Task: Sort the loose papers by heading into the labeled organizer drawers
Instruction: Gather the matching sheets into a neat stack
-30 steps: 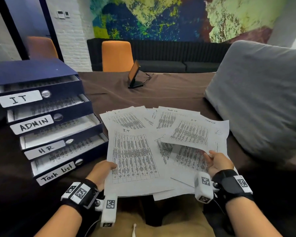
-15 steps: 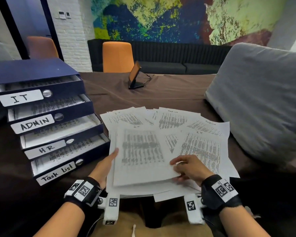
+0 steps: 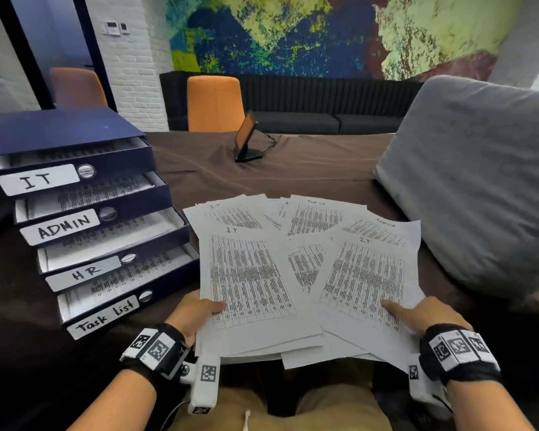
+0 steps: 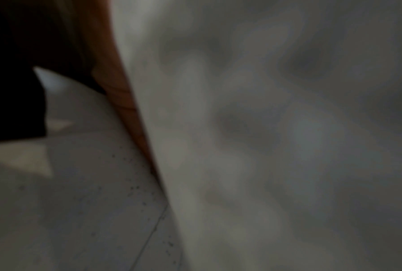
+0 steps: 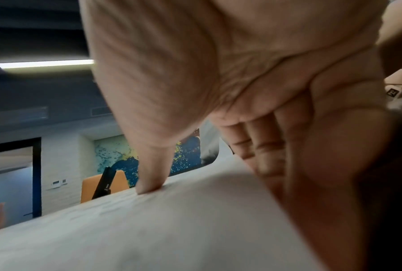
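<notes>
I note a change: the left IT sheet [image 3: 246,275], raised half a second ago, lies back on the fanned papers [image 3: 311,216] on the desk [image 3: 308,172]. My left hand [image 3: 196,312] pinches its lower edge; my right hand [image 3: 430,315] pinches a second IT sheet [image 3: 364,281], thumb on top. Both seem bound for the IT drawer [image 3: 38,180]; neither is filed yet

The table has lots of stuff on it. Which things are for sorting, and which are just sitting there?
For the job:
loose papers
organizer drawers
left hand
right hand

Just sitting there:
gray cushion
small screen on a stand
orange chair
</notes>
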Demonstrator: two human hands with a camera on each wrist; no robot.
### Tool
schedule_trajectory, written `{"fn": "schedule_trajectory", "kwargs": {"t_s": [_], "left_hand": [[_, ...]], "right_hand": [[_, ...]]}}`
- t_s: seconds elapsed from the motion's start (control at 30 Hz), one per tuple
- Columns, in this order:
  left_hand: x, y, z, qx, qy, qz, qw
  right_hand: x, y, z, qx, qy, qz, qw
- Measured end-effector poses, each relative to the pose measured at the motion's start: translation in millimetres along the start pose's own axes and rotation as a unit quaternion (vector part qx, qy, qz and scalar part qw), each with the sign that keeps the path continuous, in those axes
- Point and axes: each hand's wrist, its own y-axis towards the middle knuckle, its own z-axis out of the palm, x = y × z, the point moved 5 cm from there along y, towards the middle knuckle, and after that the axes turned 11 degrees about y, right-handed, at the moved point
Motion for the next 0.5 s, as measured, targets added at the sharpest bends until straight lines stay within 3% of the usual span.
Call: {"fn": "schedule_trajectory", "kwargs": {"t_s": [0.1,0.33,0.4,0.5], "left_hand": [[0.5,0.1,-0.1,-0.004,0.001,-0.002,1.000],[1.9,-0.5,0.3,-0.005,-0.005,0.003,1.000],[1.2,-1.7,0.1,-0.009,-0.005,0.000,1.000],[-2.5,-6.2,1.5,-0.016,-0.015,-0.007,1.000]], "right_hand": [[0.0,1.5,5.1,0.007,0.075,-0.006,0.997],[6.2,23.7,-7.8,-0.086,0.198,-0.021,0.976],[5.8,25.5,-18.8,-0.142,0.300,-0.036,0.943],[-7.1,28.3,-33.7,-0.221,0.456,-0.003,0.862]]}}
